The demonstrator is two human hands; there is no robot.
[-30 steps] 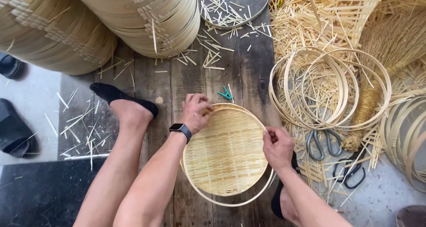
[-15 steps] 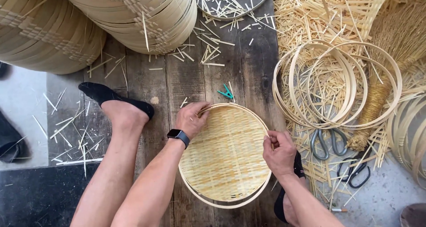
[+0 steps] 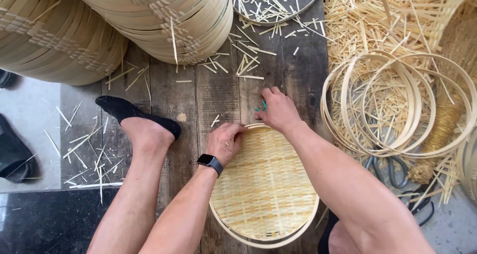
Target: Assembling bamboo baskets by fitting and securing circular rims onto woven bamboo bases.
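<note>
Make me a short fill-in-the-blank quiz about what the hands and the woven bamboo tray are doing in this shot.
1. The left hand grips the far rim of the round woven ____ tray.
2. The right hand reaches past the tray to a small ____ tool on the dark wooden boards.
3. The left wrist wears a black ____.
4. Loose bamboo ____ lie piled to the right, above the black-handled scissors.

Missing words: bamboo; green; watch; hoops
</note>
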